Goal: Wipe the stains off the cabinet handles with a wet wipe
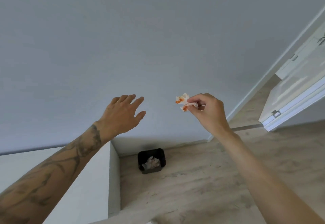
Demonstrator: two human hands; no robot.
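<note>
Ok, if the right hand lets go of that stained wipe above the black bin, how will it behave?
The wipe looks crumpled and limp, pinched in the right hand, so it will probably flop rather than hold shape. It seems very light and could drift off line. The black bin sits lower and to the left, so it may miss.

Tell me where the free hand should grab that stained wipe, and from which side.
Grip the wet wipe by its loose crumpled end, sticking out left of the right hand. The open left hand should come from the left; the right hand's fingertips cover the other end. Orange stains mark that flap.
</note>
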